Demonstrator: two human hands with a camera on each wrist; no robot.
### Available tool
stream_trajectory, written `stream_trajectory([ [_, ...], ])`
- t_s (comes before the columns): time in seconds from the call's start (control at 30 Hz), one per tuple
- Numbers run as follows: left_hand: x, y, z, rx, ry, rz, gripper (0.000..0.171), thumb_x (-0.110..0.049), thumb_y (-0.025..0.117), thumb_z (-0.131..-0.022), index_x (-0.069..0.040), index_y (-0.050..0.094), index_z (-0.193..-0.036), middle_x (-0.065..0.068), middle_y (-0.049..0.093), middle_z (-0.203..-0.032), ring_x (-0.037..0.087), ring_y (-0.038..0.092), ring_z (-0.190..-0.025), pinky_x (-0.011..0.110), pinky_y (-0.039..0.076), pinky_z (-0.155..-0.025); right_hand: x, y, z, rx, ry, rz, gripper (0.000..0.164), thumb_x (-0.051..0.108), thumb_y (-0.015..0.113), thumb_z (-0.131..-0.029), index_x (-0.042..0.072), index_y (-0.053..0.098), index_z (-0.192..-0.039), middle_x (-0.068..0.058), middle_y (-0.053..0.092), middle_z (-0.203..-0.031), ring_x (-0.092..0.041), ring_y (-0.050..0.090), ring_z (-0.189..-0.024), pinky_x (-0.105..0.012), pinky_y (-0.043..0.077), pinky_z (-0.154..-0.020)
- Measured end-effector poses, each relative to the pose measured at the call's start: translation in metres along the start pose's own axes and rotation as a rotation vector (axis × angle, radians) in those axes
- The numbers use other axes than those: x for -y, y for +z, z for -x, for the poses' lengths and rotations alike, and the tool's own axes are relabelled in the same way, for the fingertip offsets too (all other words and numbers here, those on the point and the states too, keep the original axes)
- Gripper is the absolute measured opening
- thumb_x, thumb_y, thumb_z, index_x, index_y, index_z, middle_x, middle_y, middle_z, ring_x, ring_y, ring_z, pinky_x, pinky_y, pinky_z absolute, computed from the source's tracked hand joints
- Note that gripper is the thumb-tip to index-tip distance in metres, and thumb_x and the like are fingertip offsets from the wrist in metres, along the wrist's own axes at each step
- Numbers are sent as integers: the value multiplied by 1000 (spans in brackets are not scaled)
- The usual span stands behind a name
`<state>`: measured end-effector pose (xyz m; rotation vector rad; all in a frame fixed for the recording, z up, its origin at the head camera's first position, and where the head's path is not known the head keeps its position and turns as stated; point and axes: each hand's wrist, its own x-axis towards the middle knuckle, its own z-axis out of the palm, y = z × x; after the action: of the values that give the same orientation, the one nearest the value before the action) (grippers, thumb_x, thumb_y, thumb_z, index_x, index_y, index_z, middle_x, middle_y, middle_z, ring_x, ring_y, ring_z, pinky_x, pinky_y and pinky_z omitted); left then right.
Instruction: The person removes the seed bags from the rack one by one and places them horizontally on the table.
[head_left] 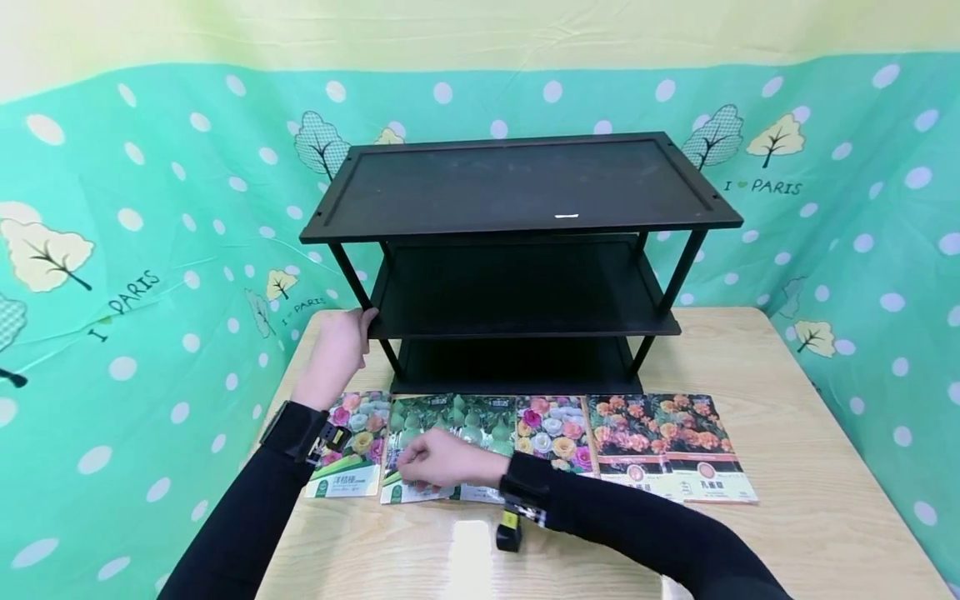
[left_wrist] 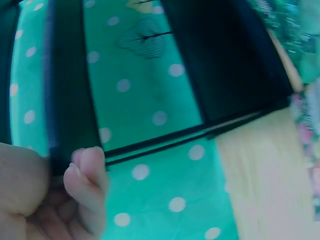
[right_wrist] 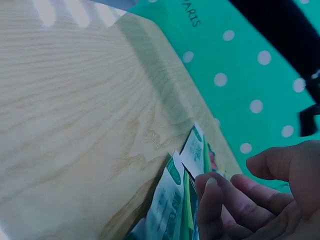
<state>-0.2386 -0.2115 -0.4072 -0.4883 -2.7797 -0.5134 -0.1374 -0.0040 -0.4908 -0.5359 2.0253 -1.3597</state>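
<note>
A black three-tier shelf rack [head_left: 517, 287] stands on the wooden table. My left hand [head_left: 339, 348] grips the left end of its middle board, with thumb and fingers [left_wrist: 89, 172] around the corner in the left wrist view. In front of the rack lies a row of seed packets: a mixed-flower packet [head_left: 347, 467] at the left, green gourd packets [head_left: 420, 414], another flower packet [head_left: 553, 429], and orange-flower packets [head_left: 701, 442] at the right. My right hand [head_left: 448, 460] hovers at the gourd packets, fingers loosely bent, nothing visible between thumb and fingers. Whether it touches a packet I cannot tell.
Green cloth [head_left: 150, 350] with white dots and trees hangs behind and on both sides. A small white mark [head_left: 566, 216] is on the rack's top board. Bare wood of the table [head_left: 750, 358] shows right of the rack and in front of the packets.
</note>
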Motion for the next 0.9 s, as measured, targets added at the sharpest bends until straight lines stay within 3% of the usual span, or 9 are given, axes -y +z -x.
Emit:
stream_trajectory([
  [0.07, 2, 4, 0, -1, -49, 57, 26, -9, 44, -111, 3, 67, -111, 7, 55, -69, 13, 51, -50, 25, 39, -49, -7, -7, 15, -39, -32, 4, 22, 13, 70, -97, -1, 73, -113, -15, 77, -93, -32, 72, -75, -40, 60, -60],
  [0.13, 4, 8, -1, -48, -155, 249, 42, -25, 36, -115, -1, 65, -95, 8, 58, -66, 16, 54, -48, 27, 42, -48, -16, -16, 31, -76, -50, -30, 24, 13, 69, -97, -4, 72, -115, -19, 76, -95, -36, 72, -77, -43, 60, -61],
  [0.2, 6, 12, 0, -86, -210, 317, 52, -36, 33, -115, -6, 64, -86, 8, 59, -64, 18, 55, -46, 30, 43, -48, -28, -26, 47, -103, -39, -83, 28, 17, 69, -98, -3, 70, -118, -19, 77, -97, -33, 72, -79, -39, 60, -62],
  [0.3, 7, 15, 1, -127, -240, 371, 59, -41, 34, -114, -6, 66, -80, 7, 61, -62, 23, 58, -45, 31, 45, -44, -46, -44, 72, -146, 10, -204, 35, 21, 68, -100, -4, 67, -124, -19, 76, -105, -31, 73, -85, -38, 62, -67],
  [0.47, 10, 13, 0, -147, -260, 400, 61, -42, 36, -113, -5, 68, -77, 8, 62, -61, 32, 63, -48, 30, 46, -42, -57, -70, 105, -252, 39, -305, 45, 25, 65, -103, -7, 60, -133, -24, 74, -116, -37, 73, -96, -39, 62, -75],
  [0.9, 5, 11, 7, -113, -246, 413, 62, -47, 39, -112, -9, 65, -70, 8, 61, -60, 20, 58, -45, 32, 43, -44, -48, -103, 158, -460, 59, -159, 44, 31, 67, -102, 0, 63, -133, -20, 73, -119, -35, 73, -100, -38, 62, -75],
])
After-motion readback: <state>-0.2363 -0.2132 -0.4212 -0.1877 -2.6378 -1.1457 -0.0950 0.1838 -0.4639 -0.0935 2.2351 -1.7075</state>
